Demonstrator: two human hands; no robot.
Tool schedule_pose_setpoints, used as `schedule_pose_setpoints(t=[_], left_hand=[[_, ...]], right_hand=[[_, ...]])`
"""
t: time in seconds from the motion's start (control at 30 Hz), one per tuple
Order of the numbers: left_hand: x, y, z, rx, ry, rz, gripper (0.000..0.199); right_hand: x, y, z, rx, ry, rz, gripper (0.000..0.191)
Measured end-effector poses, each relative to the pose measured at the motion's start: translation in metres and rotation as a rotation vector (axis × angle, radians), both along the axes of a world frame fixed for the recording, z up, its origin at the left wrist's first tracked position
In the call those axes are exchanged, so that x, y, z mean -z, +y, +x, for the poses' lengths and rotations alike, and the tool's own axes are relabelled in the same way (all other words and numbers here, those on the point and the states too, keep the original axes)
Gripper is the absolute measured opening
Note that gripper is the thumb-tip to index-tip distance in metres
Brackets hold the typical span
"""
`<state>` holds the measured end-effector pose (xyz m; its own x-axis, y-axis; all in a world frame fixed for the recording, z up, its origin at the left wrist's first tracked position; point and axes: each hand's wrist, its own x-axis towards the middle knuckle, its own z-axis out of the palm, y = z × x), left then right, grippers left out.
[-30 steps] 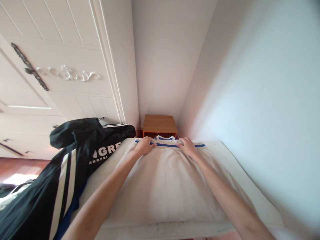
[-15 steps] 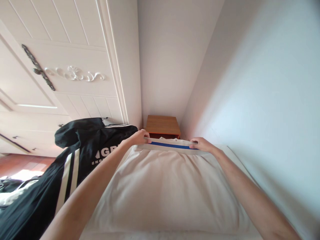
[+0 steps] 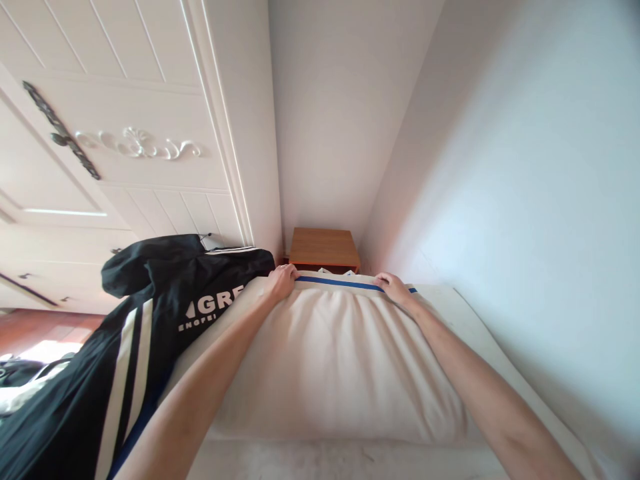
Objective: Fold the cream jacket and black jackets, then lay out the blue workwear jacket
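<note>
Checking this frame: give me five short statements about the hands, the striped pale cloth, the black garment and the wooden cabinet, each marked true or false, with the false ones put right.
1. The left hand and the right hand are both at the far edge of the pale cloth. True.
2. The two hands are touching each other. False: they are apart, with part of the cloth's edge between them.
3. A blue stripe runs along the cloth near that edge. True.
4. The black garment lies to the right of the cloth. False: it is on the left.
5. The wooden cabinet is beyond the cloth's far edge. True.
</note>
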<state>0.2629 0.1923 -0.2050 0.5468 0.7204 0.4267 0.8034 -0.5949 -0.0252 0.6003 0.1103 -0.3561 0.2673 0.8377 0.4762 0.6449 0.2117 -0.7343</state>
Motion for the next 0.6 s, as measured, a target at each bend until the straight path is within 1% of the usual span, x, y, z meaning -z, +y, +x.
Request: schedule_pose_setpoints(t=[0.13, 0.23, 0.37, 0.5, 0.6], left_hand=[[-0.008, -0.006, 0.002, 0.005, -0.061, 0.075, 0.027], [-0.006, -0.001, 0.007, -0.012, -0.075, 0.066, 0.027], [0.001, 0.013, 0.012, -0.107, -0.092, -0.008, 0.028], [0.002, 0.026, 0.015, -0.22, -0.124, -0.078, 0.03], [0.002, 0.029, 0.016, -0.263, -0.136, -0.1, 0.032]], right_hand=[[-0.003, 0.0, 0.002, 0.096, -0.014, 0.024, 0.028], [-0.003, 0.005, 0.001, 0.134, -0.037, -0.015, 0.028], [-0.004, 0.016, 0.003, 0.146, -0.071, -0.086, 0.026], [-0.007, 0.024, 0.006, 0.146, -0.109, -0.143, 0.022], [-0.007, 0.026, 0.002, 0.177, -0.14, -0.173, 0.022]])
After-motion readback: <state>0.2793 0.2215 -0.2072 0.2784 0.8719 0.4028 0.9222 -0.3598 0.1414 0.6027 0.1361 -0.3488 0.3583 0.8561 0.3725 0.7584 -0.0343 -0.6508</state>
